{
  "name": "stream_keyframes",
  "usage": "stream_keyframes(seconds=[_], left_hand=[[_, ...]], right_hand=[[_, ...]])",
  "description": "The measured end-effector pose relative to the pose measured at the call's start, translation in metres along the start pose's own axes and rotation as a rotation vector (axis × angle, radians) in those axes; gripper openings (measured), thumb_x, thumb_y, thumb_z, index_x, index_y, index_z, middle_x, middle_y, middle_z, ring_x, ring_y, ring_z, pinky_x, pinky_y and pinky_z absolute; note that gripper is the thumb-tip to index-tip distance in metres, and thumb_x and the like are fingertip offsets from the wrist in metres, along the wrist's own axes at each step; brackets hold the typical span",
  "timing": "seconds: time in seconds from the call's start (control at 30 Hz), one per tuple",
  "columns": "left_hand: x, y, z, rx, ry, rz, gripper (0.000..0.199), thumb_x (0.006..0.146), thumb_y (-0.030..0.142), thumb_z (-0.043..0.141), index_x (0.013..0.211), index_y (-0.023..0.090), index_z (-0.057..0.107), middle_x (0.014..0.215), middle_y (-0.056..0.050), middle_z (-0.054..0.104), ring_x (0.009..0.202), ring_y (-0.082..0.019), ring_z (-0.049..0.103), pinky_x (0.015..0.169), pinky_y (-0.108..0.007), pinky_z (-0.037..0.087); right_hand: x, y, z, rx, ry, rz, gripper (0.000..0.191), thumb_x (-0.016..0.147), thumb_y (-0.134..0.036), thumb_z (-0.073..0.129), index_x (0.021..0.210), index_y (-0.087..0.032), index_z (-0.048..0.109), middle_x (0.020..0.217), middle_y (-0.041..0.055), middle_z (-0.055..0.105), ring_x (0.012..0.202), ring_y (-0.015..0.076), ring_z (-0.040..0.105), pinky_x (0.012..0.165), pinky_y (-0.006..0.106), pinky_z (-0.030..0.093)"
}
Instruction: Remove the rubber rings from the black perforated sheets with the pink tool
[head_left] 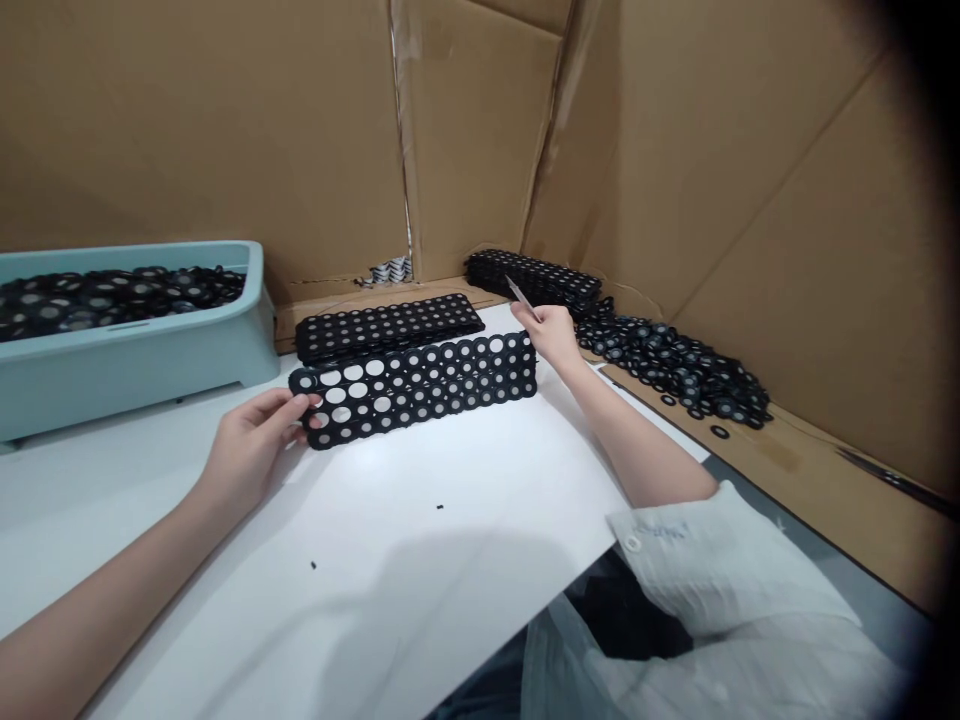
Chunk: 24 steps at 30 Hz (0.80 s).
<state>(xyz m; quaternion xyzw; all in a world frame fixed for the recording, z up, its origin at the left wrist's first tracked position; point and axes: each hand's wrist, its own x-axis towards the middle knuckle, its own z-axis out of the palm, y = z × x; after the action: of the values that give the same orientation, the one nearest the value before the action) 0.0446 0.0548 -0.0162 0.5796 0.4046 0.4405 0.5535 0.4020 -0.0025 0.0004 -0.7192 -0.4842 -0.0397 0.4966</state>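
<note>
A black sheet of joined rings (427, 385) is held tilted up over the white table, with several larger white openings near its left end. My left hand (259, 435) pinches its left edge between thumb and fingers. At the sheet's upper right corner is my right hand (551, 330), its fingers closed around a thin pointed metal tool (523, 297) that points up and left. Whether this hand also grips the sheet is hard to tell. Right behind the held sheet lies a stack of similar black sheets (390, 325).
A pale blue bin (142, 370) full of black rings stands at the left. At the back right are another stack of black sheets (532, 280) and a pile of loose rings (675, 370). Dark tweezers-like tool (892, 475) lies far right. Cardboard walls (480, 130) rise behind.
</note>
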Motion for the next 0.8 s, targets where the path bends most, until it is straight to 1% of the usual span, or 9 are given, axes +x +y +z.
stream_keyframes(seconds=[0.1,0.2,0.27,0.37,0.53,0.67,0.73,0.8], left_hand=[[0.000,0.000,0.000,0.007,0.053,0.009,0.019,0.063,0.029,0.066,0.063,0.013,0.056,0.072,-0.001,0.059,0.060,-0.009,0.050,0.052,-0.020,0.035],[0.001,0.001,0.001,-0.008,0.106,0.015,0.016,0.062,0.026,0.065,0.063,0.013,0.056,0.066,0.000,0.058,0.056,-0.008,0.048,0.050,-0.019,0.032],[0.000,0.002,0.000,-0.010,0.131,0.018,0.014,0.062,0.025,0.064,0.064,0.013,0.056,0.062,0.000,0.057,0.054,-0.008,0.048,0.049,-0.019,0.031],[0.000,0.003,0.000,-0.011,0.151,0.017,0.014,0.061,0.025,0.064,0.064,0.013,0.057,0.061,0.000,0.056,0.054,-0.009,0.047,0.048,-0.019,0.031],[0.001,0.002,-0.002,0.003,0.174,0.019,0.014,0.060,0.025,0.065,0.062,0.013,0.057,0.063,0.000,0.057,0.054,-0.008,0.047,0.047,-0.018,0.031],[0.002,0.000,-0.002,0.059,0.202,0.050,0.014,0.060,0.027,0.064,0.063,0.014,0.059,0.059,0.001,0.055,0.053,-0.008,0.045,0.047,-0.018,0.030],[0.002,0.001,-0.002,0.088,0.222,0.048,0.014,0.059,0.028,0.064,0.064,0.015,0.060,0.057,0.002,0.053,0.053,-0.008,0.044,0.046,-0.017,0.030],[0.003,0.000,-0.003,0.130,0.254,0.048,0.015,0.059,0.030,0.063,0.066,0.017,0.060,0.059,0.003,0.053,0.054,-0.008,0.045,0.046,-0.017,0.032]], right_hand=[[-0.001,-0.002,0.000,0.067,-0.030,0.058,0.053,0.071,-0.055,0.049,0.045,-0.019,0.020,0.045,-0.0057,0.017,0.043,0.0048,0.016,0.042,0.023,0.011],[-0.004,-0.008,0.001,0.121,-0.081,0.141,0.053,0.069,-0.057,0.050,0.046,-0.019,0.021,0.044,-0.0060,0.019,0.042,0.0044,0.017,0.040,0.023,0.011],[-0.006,-0.011,0.001,0.134,-0.104,0.169,0.052,0.069,-0.057,0.050,0.046,-0.019,0.023,0.044,-0.0059,0.020,0.041,0.0043,0.018,0.040,0.022,0.011],[-0.008,-0.014,0.000,0.140,-0.115,0.153,0.052,0.070,-0.057,0.050,0.046,-0.019,0.023,0.044,-0.0059,0.020,0.041,0.0044,0.018,0.039,0.022,0.011],[-0.008,-0.011,0.002,0.123,-0.101,0.096,0.053,0.071,-0.056,0.048,0.046,-0.019,0.021,0.045,-0.0059,0.018,0.042,0.0046,0.016,0.041,0.023,0.011],[-0.009,-0.011,0.004,0.060,-0.094,0.087,0.054,0.072,-0.058,0.046,0.045,-0.018,0.020,0.045,-0.0056,0.018,0.042,0.0050,0.017,0.042,0.023,0.011],[-0.010,-0.013,0.004,0.012,-0.076,0.056,0.054,0.071,-0.059,0.046,0.045,-0.018,0.021,0.045,-0.0053,0.019,0.043,0.0053,0.018,0.042,0.023,0.012],[-0.010,-0.014,0.004,-0.017,-0.060,0.016,0.054,0.071,-0.059,0.046,0.045,-0.018,0.021,0.045,-0.0052,0.020,0.044,0.0056,0.019,0.043,0.023,0.013]])
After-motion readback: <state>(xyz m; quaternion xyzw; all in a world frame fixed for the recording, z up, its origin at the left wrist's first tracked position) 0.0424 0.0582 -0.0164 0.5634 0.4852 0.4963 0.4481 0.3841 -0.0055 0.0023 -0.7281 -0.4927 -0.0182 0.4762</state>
